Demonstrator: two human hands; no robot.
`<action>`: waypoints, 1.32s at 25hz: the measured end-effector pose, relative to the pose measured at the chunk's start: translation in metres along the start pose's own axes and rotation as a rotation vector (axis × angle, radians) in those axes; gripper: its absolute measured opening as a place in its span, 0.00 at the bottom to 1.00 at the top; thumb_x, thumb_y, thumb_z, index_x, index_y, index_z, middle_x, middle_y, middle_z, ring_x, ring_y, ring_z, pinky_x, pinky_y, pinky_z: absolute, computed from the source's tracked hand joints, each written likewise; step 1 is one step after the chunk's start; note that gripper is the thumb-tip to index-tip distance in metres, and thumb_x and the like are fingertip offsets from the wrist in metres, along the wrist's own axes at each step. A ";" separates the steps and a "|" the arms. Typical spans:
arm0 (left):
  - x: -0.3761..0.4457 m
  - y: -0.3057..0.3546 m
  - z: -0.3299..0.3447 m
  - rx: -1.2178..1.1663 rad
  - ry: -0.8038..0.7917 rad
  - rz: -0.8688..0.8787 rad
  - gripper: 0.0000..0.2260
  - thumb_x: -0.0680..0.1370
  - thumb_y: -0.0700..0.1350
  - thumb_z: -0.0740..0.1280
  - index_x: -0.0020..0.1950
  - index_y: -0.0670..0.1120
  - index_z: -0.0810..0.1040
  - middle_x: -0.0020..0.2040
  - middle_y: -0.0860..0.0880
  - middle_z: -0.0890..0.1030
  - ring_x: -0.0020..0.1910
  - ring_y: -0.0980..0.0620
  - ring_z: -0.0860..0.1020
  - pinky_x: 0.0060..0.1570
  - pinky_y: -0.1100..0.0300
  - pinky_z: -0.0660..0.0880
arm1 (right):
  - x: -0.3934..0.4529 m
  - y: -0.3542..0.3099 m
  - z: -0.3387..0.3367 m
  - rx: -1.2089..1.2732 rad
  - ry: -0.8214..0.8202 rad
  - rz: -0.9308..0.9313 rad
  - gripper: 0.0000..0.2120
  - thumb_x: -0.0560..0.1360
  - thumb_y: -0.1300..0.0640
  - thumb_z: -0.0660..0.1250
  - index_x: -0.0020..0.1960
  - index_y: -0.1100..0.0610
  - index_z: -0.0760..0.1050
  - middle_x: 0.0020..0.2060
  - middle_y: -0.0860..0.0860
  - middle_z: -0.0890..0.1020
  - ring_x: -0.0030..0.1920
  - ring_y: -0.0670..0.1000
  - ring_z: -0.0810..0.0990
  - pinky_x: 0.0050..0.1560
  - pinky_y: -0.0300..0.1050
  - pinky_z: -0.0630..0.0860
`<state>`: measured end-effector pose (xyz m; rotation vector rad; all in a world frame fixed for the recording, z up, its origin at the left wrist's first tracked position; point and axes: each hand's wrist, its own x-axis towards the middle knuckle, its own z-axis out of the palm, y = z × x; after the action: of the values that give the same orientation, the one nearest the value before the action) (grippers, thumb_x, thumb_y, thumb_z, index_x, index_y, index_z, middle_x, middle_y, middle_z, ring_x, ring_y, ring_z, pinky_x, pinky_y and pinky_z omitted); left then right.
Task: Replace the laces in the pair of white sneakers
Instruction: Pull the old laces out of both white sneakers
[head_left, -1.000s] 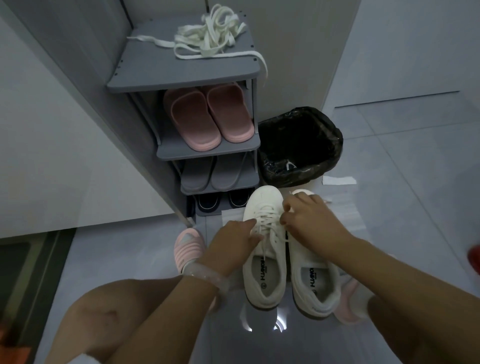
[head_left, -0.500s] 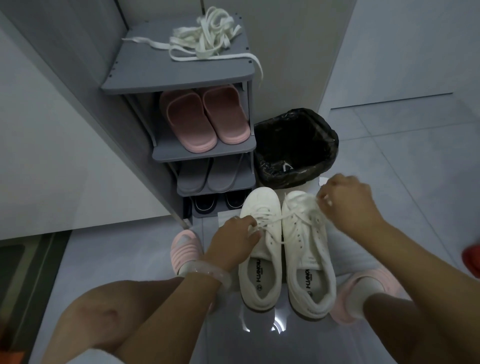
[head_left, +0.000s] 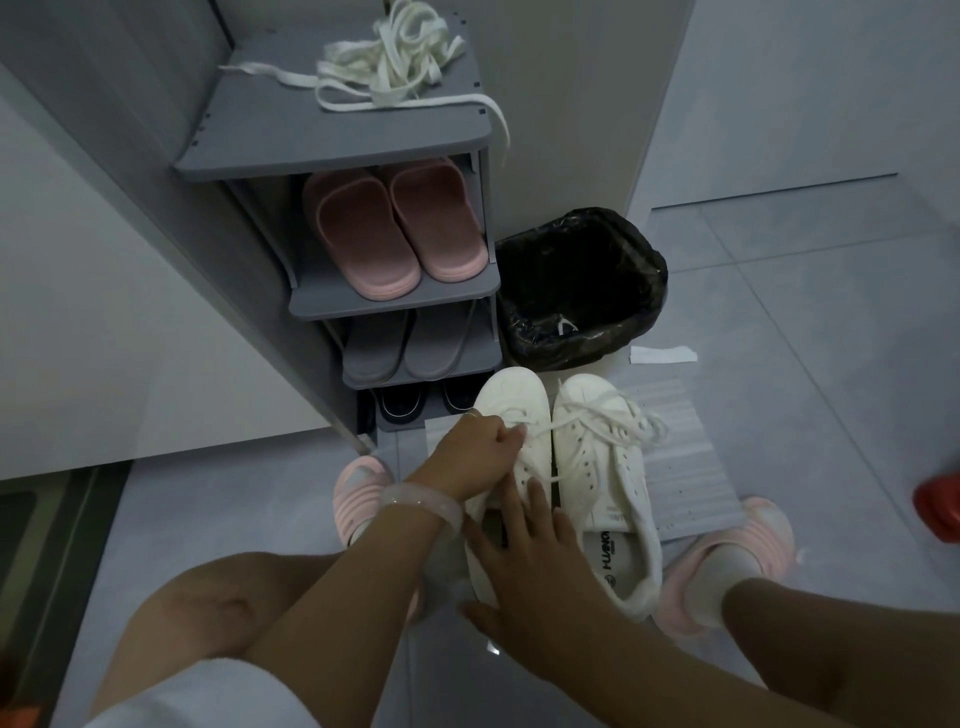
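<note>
Change since half a second ago: right hand (head_left: 524, 561) has come back from the far side of the right sneaker, where it pulled a lace, and now lies over the left sneaker's opening; left hand (head_left: 480, 447) stayed at the lace area.
Head view, left white low-top sneaker (head_left: 511, 415): on the floor before the rack, toe toward it, touching its partner.
Head view, right white low-top sneaker (head_left: 597, 467): just beside, loose white lace (head_left: 623, 423) bunched across its upper.
Left hand fingers: curled, pinching at the lacing on the left sneaker; what exactly they hold is too small to tell.
Right hand fingers: straight and spread, resting flat on the left sneaker's collar.
Pile of flat white spare laces (head_left: 395, 73): atop the grey tiered shoe rack (head_left: 332, 156), one end hanging over the edge.
Rack shelves: pink rubber slippers (head_left: 395, 234), grey slippers (head_left: 410, 343) below.
Black-lined waste bin (head_left: 582, 291): right of the rack.
White ribbed paper sheet (head_left: 685, 467): under the right sneaker.
</note>
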<state>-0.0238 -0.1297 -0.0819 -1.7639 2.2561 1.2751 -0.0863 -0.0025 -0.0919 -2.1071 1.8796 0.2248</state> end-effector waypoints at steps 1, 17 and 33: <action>0.000 0.002 0.000 -0.015 -0.008 -0.023 0.19 0.81 0.51 0.53 0.44 0.39 0.76 0.55 0.37 0.74 0.55 0.43 0.73 0.57 0.54 0.68 | 0.004 0.001 0.000 -0.010 -0.033 0.004 0.35 0.57 0.32 0.67 0.58 0.49 0.77 0.60 0.62 0.78 0.52 0.66 0.80 0.43 0.58 0.80; -0.007 -0.022 -0.021 -0.005 0.050 -0.115 0.17 0.75 0.37 0.64 0.64 0.42 0.71 0.61 0.43 0.74 0.61 0.46 0.73 0.56 0.60 0.69 | 0.007 0.009 -0.014 -0.034 -0.138 -0.065 0.38 0.77 0.39 0.55 0.76 0.56 0.41 0.75 0.62 0.45 0.73 0.69 0.46 0.71 0.62 0.51; -0.009 -0.020 0.001 -0.091 0.224 -0.042 0.07 0.75 0.46 0.67 0.41 0.46 0.72 0.38 0.50 0.74 0.42 0.50 0.73 0.42 0.62 0.66 | 0.009 0.007 -0.003 -0.001 -0.043 0.015 0.42 0.52 0.30 0.72 0.58 0.56 0.79 0.53 0.63 0.81 0.50 0.70 0.79 0.41 0.61 0.79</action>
<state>-0.0045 -0.1223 -0.0906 -2.0706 2.2896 1.2489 -0.0921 -0.0122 -0.0928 -2.0720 1.8717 0.2724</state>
